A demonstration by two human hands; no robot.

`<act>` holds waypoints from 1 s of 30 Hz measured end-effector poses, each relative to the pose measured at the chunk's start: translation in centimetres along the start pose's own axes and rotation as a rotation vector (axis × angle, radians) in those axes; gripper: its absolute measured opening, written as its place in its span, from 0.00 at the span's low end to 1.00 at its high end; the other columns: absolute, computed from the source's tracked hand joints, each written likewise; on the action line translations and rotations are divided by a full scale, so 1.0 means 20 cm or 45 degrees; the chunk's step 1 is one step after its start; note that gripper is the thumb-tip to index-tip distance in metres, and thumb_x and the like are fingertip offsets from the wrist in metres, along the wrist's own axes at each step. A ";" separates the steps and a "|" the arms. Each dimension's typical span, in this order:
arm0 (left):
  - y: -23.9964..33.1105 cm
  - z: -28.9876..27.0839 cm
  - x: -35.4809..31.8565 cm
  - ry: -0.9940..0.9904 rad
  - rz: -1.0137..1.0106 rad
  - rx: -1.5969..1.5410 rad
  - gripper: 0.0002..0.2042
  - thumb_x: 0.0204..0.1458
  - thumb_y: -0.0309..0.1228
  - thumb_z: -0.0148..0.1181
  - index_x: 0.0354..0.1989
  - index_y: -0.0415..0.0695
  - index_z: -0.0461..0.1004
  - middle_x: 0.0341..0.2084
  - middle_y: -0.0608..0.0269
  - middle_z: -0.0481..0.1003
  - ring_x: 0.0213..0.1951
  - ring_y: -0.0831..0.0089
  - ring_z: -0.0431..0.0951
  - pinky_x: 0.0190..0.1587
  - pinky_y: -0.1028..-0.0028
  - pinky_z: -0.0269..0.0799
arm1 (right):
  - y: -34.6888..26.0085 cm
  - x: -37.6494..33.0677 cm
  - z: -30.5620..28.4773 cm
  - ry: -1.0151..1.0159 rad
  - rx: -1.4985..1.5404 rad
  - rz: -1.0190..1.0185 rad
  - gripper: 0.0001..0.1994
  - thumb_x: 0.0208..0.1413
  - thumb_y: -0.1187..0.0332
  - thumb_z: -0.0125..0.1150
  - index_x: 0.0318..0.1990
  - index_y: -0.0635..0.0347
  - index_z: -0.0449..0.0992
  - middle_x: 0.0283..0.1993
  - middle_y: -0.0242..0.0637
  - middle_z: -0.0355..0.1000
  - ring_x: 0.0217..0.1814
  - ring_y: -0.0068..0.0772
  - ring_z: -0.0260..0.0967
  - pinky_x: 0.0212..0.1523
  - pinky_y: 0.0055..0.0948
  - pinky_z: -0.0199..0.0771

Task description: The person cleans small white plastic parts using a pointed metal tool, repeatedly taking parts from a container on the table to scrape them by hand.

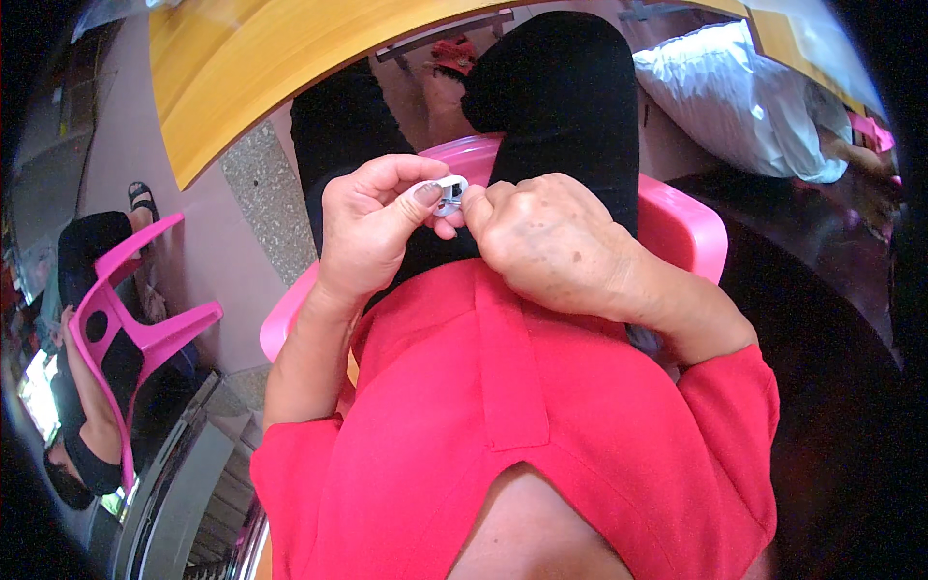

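Above my lap, my left hand (372, 217) pinches a small rounded white plastic part (449, 181) between thumb and fingers. A dark opening with a bit of shiny metal-like detail shows in its middle. My right hand (551, 237) is closed, its back turned up, and its thumb and finger tips press at the part's right edge. The curled fingers of that hand are mostly hidden, so anything else inside them cannot be made out. Just beyond the hands, a pink translucent basin-like rim (469, 150) shows between my black-trousered legs.
A yellow wooden tabletop (290, 48) curves across the far side. Pink armrests (686, 232) flank me. At far right lies a stuffed white sack (744, 101), with part of another person near it. On the left, another person sits in a pink plastic chair (126, 329) beside a grey metal frame (184, 474).
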State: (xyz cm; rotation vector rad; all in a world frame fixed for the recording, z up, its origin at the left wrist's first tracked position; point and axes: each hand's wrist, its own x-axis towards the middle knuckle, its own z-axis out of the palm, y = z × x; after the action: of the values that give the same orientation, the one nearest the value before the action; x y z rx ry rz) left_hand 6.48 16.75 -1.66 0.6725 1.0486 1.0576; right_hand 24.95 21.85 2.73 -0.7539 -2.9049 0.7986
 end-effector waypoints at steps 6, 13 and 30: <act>0.00 0.04 0.01 0.033 0.008 0.048 0.08 0.52 0.17 0.55 0.40 0.33 0.68 0.30 0.53 0.76 0.27 0.73 0.77 0.28 0.78 0.75 | 0.00 -0.01 -0.03 -0.073 -0.136 -0.068 0.07 0.48 0.74 0.51 0.32 0.70 0.71 0.23 0.46 0.73 0.25 0.37 0.74 0.24 0.30 0.73; 0.01 0.07 0.00 0.056 0.064 0.144 0.11 0.51 0.16 0.56 0.42 0.35 0.64 0.31 0.55 0.75 0.29 0.75 0.76 0.30 0.80 0.74 | 0.00 -0.01 -0.05 -0.116 -0.134 -0.060 0.08 0.47 0.74 0.52 0.33 0.71 0.70 0.25 0.46 0.73 0.26 0.38 0.74 0.24 0.30 0.73; 0.09 -0.03 -0.01 0.233 0.860 0.664 0.29 0.41 0.12 0.62 0.54 0.33 0.61 0.44 0.52 0.72 0.44 0.70 0.74 0.47 0.74 0.72 | 0.02 0.04 0.03 0.250 -0.015 0.110 0.07 0.41 0.75 0.55 0.30 0.65 0.67 0.24 0.46 0.71 0.26 0.44 0.73 0.25 0.37 0.75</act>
State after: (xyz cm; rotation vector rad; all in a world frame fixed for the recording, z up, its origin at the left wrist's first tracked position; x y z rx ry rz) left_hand 5.24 17.30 -0.29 1.4409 1.3105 1.4512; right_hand 24.33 22.16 1.98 -0.9088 -2.7217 0.6724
